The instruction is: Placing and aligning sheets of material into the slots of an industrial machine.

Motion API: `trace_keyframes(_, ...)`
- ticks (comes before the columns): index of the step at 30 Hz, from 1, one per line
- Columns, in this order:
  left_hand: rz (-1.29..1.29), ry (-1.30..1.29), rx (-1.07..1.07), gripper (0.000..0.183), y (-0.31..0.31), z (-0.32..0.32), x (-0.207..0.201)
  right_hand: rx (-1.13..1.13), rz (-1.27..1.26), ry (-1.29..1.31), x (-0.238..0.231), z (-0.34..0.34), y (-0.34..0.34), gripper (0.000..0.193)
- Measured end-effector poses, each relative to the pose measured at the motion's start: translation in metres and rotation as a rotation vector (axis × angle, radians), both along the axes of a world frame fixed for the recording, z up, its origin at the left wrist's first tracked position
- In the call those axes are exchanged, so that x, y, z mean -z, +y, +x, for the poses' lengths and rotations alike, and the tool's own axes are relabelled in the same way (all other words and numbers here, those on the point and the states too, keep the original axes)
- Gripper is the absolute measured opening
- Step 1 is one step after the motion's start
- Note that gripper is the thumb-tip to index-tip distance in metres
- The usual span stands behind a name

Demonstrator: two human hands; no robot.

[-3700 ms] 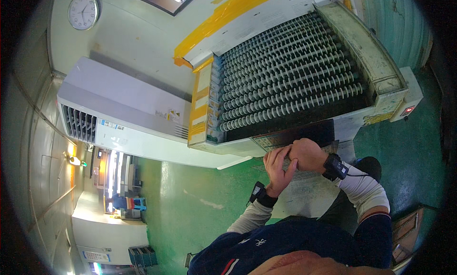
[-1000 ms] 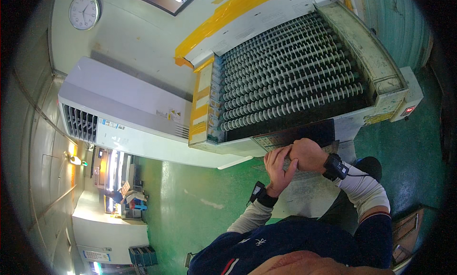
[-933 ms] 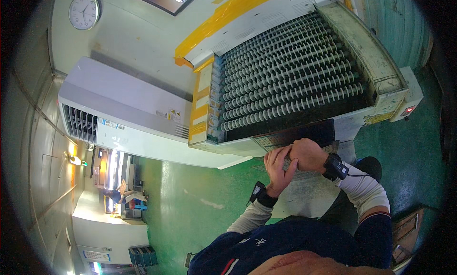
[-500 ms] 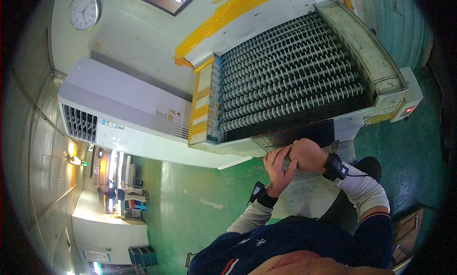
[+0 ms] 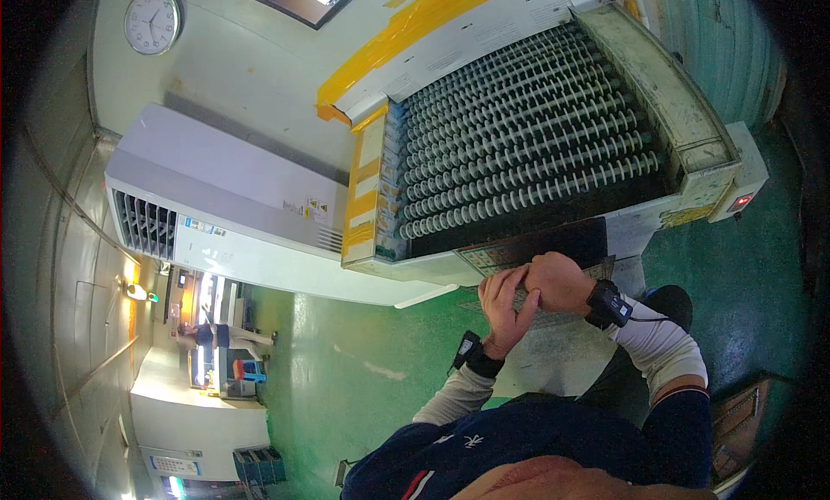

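My left hand (image 5: 504,306) and my right hand (image 5: 558,283) meet in front of the near edge of a roller conveyor (image 5: 527,145). The left fingers stretch side by side toward the right hand, with the thumb apart. Curled fingers make the right hand look closed; its fingertips are hidden, and I cannot make out what it holds, if anything. Right behind both hands is a dark flat panel (image 5: 566,244) with pale marks at its left end. Whether either hand touches it, I cannot tell. Black devices are strapped on both wrists.
To the left of the conveyor lies a long white cabinet (image 5: 229,197) with a dark vent. A control box (image 5: 742,176) with a red lit switch juts from the conveyor's right corner. A person (image 5: 212,335) is far off left, above the green floor (image 5: 337,362). Dark crates (image 5: 259,466) stand lower left.
The distant person has shifted position, and a blue and orange object beside them shows more. My hands stay together in nearly the same place.
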State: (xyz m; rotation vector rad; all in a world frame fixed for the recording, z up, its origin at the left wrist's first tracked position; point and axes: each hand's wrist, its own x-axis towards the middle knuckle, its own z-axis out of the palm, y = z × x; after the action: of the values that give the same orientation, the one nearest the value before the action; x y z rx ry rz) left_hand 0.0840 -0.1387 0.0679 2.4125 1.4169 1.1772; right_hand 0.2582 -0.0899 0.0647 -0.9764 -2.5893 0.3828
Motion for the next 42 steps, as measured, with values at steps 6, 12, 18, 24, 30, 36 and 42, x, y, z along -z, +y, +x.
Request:
trace_keyframes(6, -0.008, 0.005, -0.004, 0.047, -0.0015, 0.0003, -0.0007, 0.001, -0.003, 0.018, -0.0006, 0.0015, -0.0020, 0.016)
trace_keyframes(12, -0.006, 0.010, -0.002, 0.047, -0.0021, 0.0009, -0.0022, -0.005, 0.025, 0.062, 0.0012, 0.0021, -0.0025, 0.014)
trace_keyframes(18, 0.000, 0.007, -0.001, 0.047, -0.0027, 0.0013, -0.0029, -0.009, 0.001, 0.042, -0.0044, 0.0040, -0.0041, 0.015)
trace_keyframes(24, 0.014, 0.010, -0.002, 0.047, -0.0018, 0.0011, -0.0014, -0.016, -0.014, 0.011, -0.0054, 0.0043, -0.0029, 0.016)
trace_keyframes(30, 0.007, 0.006, -0.001, 0.046, -0.0018, 0.0017, -0.0020, -0.023, -0.011, 0.019, 0.0006, 0.0025, -0.0014, 0.019)
trace_keyframes(36, 0.001, 0.009, -0.004, 0.046, -0.0025, 0.0019, -0.0030, -0.019, 0.007, 0.044, 0.0000, 0.0040, -0.0026, 0.019)
trace_keyframes(42, -0.003, 0.011, -0.006, 0.046, -0.0028, 0.0029, -0.0044, -0.008, -0.002, 0.018, -0.0034, 0.0031, -0.0031, 0.017)
